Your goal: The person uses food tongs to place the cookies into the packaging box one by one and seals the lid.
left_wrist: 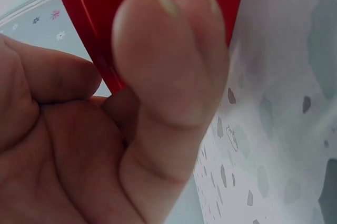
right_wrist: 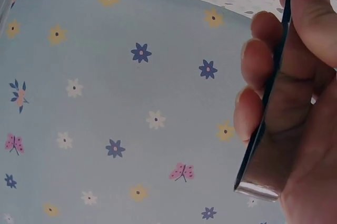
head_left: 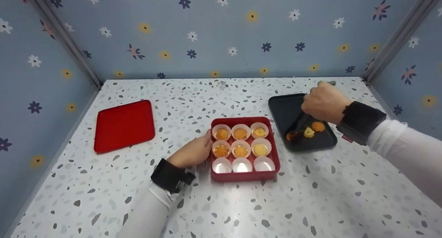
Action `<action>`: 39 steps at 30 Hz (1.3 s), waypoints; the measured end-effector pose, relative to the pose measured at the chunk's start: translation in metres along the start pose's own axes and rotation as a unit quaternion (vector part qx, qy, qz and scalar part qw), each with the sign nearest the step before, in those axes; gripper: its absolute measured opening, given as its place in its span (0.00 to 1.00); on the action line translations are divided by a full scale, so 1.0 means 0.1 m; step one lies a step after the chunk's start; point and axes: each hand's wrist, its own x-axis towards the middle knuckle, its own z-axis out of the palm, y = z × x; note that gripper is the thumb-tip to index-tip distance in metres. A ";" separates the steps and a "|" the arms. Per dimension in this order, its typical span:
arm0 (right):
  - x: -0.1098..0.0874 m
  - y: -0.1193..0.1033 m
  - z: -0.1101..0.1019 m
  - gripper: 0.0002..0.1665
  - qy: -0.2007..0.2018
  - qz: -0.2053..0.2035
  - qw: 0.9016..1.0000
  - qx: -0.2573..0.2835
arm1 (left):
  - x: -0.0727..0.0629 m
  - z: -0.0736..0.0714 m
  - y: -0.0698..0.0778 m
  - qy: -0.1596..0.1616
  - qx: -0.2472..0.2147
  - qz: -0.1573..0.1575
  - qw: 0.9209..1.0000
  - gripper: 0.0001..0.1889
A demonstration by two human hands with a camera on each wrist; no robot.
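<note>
My left hand (head_left: 193, 151) rests against the left side of a red box (head_left: 243, 177), its fingers touching the outer wall. Pleated paper cups fill the box in three rows. Piped cookies (head_left: 221, 150) sit in the two back rows, while the three front cups (head_left: 242, 166) are bare. Over a dark tray (head_left: 286, 107), my right hand (head_left: 324, 101) grips a pair of tongs (right_wrist: 268, 145) with a shiny handle. Their dark tips reach an orange cookie (head_left: 292, 136) near the tray's front left corner. A yellow cookie (head_left: 308, 132) and another orange cookie (head_left: 318, 126) lie beside it.
To the left, a flat red lid or tray (head_left: 125, 127) lies on the speckled table (head_left: 186, 103). Flower-patterned walls (head_left: 221, 34) enclose the back and both sides. The box stands between the red piece and the dark tray.
</note>
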 end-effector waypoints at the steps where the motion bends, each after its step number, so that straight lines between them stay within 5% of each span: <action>1: 0.00 0.00 0.01 0.16 0.003 -0.001 1.000 -0.001 | 0.00 0.00 0.00 0.000 -0.003 -0.002 1.000 0.30; 20: -0.21 0.04 -0.04 0.18 0.081 0.006 0.997 0.015 | -0.02 -0.01 0.01 -0.004 0.002 -0.007 1.000 0.29; 29: -0.38 0.04 -0.48 0.09 0.113 0.025 0.992 0.042 | 0.00 -0.01 0.01 -0.003 -0.011 -0.009 1.000 0.30; 39: -0.44 -0.24 -1.01 0.17 0.146 0.052 0.986 0.060 | -0.01 -0.01 0.02 -0.005 -0.015 -0.005 1.000 0.29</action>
